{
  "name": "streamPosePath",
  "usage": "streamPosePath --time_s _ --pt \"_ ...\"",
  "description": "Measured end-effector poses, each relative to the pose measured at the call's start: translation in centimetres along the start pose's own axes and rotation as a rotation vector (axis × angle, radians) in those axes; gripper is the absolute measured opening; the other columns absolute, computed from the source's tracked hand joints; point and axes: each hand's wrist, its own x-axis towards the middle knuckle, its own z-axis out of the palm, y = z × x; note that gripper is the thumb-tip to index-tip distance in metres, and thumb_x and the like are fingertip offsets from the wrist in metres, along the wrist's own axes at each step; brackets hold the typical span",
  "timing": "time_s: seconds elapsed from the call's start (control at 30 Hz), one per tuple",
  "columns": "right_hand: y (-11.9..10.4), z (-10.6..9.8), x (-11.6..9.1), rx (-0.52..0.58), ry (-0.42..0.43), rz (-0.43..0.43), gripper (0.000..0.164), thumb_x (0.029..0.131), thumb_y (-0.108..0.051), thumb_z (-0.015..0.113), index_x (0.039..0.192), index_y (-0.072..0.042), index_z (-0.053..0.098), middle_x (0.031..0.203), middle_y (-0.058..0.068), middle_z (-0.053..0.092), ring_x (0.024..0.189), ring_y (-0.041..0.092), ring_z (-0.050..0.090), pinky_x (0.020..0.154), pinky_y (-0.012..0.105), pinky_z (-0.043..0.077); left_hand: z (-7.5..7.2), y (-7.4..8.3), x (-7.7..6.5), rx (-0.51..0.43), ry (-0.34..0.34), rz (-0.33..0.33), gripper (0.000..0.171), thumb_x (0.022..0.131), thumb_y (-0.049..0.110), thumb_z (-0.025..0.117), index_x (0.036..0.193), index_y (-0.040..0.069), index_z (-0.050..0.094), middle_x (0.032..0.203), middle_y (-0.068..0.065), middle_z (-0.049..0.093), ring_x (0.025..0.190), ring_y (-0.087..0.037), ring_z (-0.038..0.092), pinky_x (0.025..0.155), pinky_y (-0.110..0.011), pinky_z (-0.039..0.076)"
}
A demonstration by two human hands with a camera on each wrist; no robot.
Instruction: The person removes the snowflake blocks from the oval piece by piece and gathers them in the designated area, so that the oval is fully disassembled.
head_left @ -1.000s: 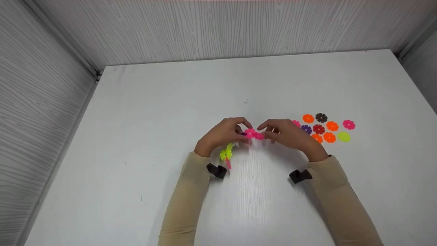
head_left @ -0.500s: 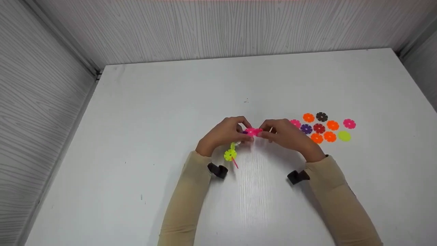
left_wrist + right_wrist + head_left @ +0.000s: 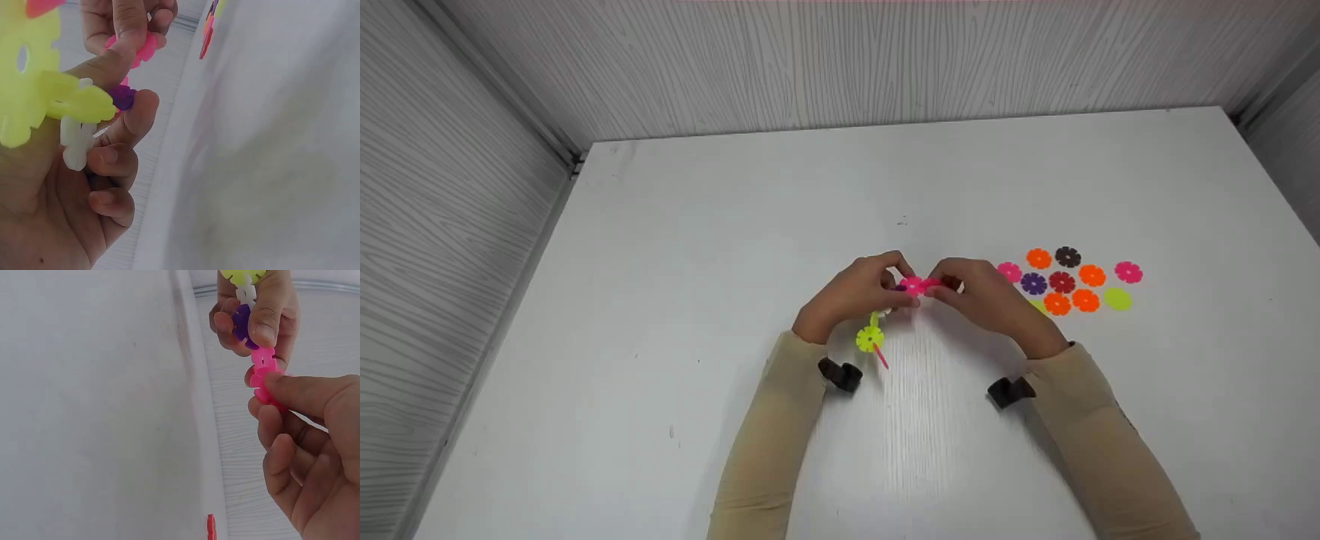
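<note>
A chain of notched plastic flower discs hangs between the hands. My left hand [image 3: 855, 291] pinches it near the purple disc [image 3: 243, 323], thumb against that disc. My right hand [image 3: 986, 296] pinches the pink disc [image 3: 264, 379] at the chain's end between thumb and fingers, partly covering it. This disc meets another pink disc [image 3: 913, 286] beside the purple one; how deep their slots sit is hidden. Beyond the purple disc come a white disc [image 3: 77, 140], a yellow-green disc [image 3: 79, 100] and a larger-looking yellow-green disc [image 3: 870, 339]. A pink disc [image 3: 881, 356] hangs edge-on at the lower end.
Loose discs lie flat on the white table [image 3: 697, 262] right of my right hand: several orange discs [image 3: 1092, 275], a dark brown disc [image 3: 1067, 256], a purple disc [image 3: 1033, 283], a red disc [image 3: 1062, 282] and others. Wood-grain panels [image 3: 840, 67] border the table.
My right hand has come slightly left, closer to the left hand. Its pink disc has turned from flatter to nearly edge-on against its neighbour. The chain's hanging end has swung right.
</note>
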Motion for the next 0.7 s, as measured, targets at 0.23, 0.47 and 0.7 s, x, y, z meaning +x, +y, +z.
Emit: streamPosePath --time_s 0.23,0.47,0.7 --pt "0.4 -0.5 -0.2 -0.002 -0.018 -0.037 0.018 0.091 -0.010 0.065 0.108 -0.006 0.070 0.087 0.008 0.064 0.077 0.017 0.052 0.071 0.023 0.045 -0.2 -0.4 -0.1 -0.003 0.008 0.032 0.033 0.085 0.030 0.073 0.114 0.020 0.059 0.079 -0.002 0.063 0.070 -0.012 0.052 0.065 -0.023 0.042" --pt "0.7 -1.5 -0.2 0.046 -0.061 0.062 0.027 0.093 -0.013 0.063 0.119 -0.011 0.068 0.094 0.010 0.067 0.074 0.020 0.056 0.069 0.022 0.048 -0.5 -0.6 -0.2 -0.020 0.037 0.012 0.033 0.084 0.029 0.075 0.113 0.022 0.061 0.080 -0.002 0.063 0.071 -0.014 0.055 0.067 -0.024 0.046" --pt "1.2 -2.9 -0.5 0.090 -0.073 0.138 0.028 0.093 -0.018 0.063 0.121 -0.015 0.065 0.087 0.013 0.064 0.062 0.023 0.055 0.060 0.025 0.046 -0.4 -0.6 -0.1 0.055 0.042 -0.009 0.034 0.083 0.033 0.076 0.112 0.023 0.061 0.086 -0.002 0.063 0.077 -0.015 0.055 0.068 -0.025 0.045"
